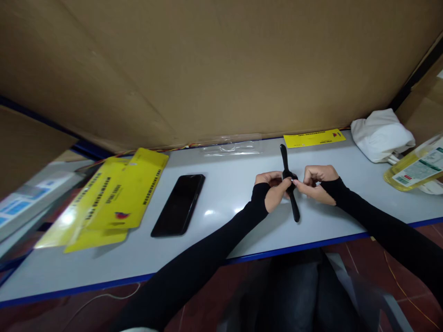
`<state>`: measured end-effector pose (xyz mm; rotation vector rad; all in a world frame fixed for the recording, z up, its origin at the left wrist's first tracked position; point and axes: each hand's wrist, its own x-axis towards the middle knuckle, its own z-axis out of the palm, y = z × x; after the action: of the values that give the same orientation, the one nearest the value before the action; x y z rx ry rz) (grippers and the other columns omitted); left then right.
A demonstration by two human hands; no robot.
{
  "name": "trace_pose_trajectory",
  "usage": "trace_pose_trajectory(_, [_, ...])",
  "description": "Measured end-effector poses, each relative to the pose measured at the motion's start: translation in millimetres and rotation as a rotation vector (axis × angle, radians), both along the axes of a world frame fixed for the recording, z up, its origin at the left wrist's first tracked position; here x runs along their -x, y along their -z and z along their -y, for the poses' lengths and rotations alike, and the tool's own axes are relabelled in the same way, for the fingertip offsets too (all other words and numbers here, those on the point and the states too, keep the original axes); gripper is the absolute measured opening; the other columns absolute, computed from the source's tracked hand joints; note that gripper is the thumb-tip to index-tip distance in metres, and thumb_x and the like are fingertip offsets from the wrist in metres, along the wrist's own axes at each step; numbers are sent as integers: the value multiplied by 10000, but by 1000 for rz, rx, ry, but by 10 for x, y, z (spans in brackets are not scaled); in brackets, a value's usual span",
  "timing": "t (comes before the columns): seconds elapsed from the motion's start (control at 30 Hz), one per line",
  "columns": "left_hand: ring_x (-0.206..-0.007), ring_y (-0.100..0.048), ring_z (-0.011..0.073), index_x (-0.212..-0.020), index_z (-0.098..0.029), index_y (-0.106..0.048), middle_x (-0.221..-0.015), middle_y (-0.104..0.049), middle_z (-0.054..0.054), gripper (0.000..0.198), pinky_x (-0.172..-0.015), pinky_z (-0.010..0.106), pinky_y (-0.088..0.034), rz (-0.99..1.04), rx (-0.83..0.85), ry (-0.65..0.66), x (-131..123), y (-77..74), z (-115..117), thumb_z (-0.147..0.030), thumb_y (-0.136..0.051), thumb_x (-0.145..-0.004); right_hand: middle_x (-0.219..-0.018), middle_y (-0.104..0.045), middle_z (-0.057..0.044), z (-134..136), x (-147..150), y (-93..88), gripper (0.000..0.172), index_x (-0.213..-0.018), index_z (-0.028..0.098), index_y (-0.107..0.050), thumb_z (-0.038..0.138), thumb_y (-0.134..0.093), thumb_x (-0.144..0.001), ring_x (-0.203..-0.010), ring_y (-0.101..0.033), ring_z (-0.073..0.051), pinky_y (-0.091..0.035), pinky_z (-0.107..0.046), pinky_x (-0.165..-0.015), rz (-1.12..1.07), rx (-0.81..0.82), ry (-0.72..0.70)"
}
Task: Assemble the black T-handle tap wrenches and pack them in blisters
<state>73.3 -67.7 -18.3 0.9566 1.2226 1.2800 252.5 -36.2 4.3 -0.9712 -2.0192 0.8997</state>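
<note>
A black watch with a long strap [295, 210] is held just above the pale table [228, 203], its two strap ends sticking out away from me and toward me. My left hand [272, 186] is closed around the watch body from the left. My right hand [316, 183] pinches the same middle part from the right, fingers curled. Both arms wear black sleeves.
A black phone [179, 204] lies face up left of my hands. A stack of yellow cards [114, 200] sits further left, another yellow card [314, 138] and clear plastic packaging [231, 147] by the cardboard wall. A white cloth [380, 131] and a yellowish bottle [411, 168] lie at right.
</note>
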Motion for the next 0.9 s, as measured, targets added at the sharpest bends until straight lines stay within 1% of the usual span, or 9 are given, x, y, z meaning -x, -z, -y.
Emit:
trace_pose_trajectory(0.07, [-438, -609, 111, -756, -109, -754, -620, -693, 18, 132, -439, 223, -539, -13, 1, 10, 2, 15, 7, -227, -814, -751, -554, -551, 56, -26, -6, 17, 232, -824, 192, -656, 373, -802, -824, -471, -453, -75, -370, -205, -465, -20, 21, -35])
trace_pose_trajectory(0.13, [-441, -611, 113, -761, -109, -755, -621, -690, 18, 104, -438, 222, -533, -35, 1, 25, 5, 2, 22, -206, -791, -766, -631, -583, 53, -49, -13, 25, 230, -1034, 185, -716, 309, -756, -844, -497, -478, -71, -369, -195, -469, -30, -22, -92])
trace_pose_trajectory(0.17, [-441, -612, 112, -763, -109, -756, -622, -691, 18, 86, -438, 220, -531, -51, 0, 33, 6, -11, 30, -192, -776, -776, -676, -602, 41, -58, -18, 24, 239, -1077, 186, -730, 280, -725, -857, -514, -494, -68, -367, -194, -470, -28, -65, -121])
trace_pose_trajectory(0.27, [-438, -617, 110, -768, -105, -761, -625, -695, 22, 62, -442, 211, -525, -109, 1, 68, 4, -60, 58, -149, -733, -802, -771, -660, 0, -68, -38, 11, 143, -970, 191, -757, 236, -671, -865, -542, -536, -65, -362, -201, -463, 10, -155, -164])
trace_pose_trajectory(0.37, [-415, -602, 102, -759, -104, -761, -609, -688, 16, 63, -429, 202, -510, -142, 20, 68, -6, -96, 82, -124, -726, -808, -676, -662, 17, -48, -43, 5, 48, -832, 200, -692, 246, -701, -819, -510, -568, -81, -394, -208, -456, 38, -42, -132])
trace_pose_trajectory(0.43, [-404, -593, 99, -754, -105, -758, -603, -685, 13, 64, -418, 201, -505, -146, 33, 56, -18, -107, 93, -129, -739, -810, -626, -651, 36, -22, -28, 1, 108, -811, 216, -620, 249, -721, -791, -479, -613, -107, -424, -210, -425, 14, 123, -85])
trace_pose_trajectory(0.57, [-398, -582, 97, -742, -103, -749, -600, -683, 10, 77, -410, 206, -516, -107, 60, 40, -40, -112, 93, -129, -750, -815, -640, -658, 55, 15, 10, -28, 275, -919, 240, -556, 274, -780, -765, -429, -664, -166, -430, -212, -301, -98, 406, -34])
trace_pose_trajectory(0.73, [-399, -607, 117, -718, -91, -749, -600, -706, 31, 104, -407, 222, -534, -10, 87, 24, -45, -159, 59, -93, -727, -820, -694, -681, 5, -18, -4, -50, 380, -862, 196, -610, 380, -907, -712, -500, -722, -192, -494, -208, -298, -145, 450, -31])
trace_pose_trajectory(0.9, [-380, -610, 111, -674, -86, -739, -579, -705, 30, 157, -406, 200, -520, 36, 97, -22, -34, -251, 38, -77, -713, -828, -645, -690, -10, -22, -16, -65, 444, -818, 181, -621, 460, -942, -692, -463, -693, -178, -498, -211, -296, -119, 456, -18])
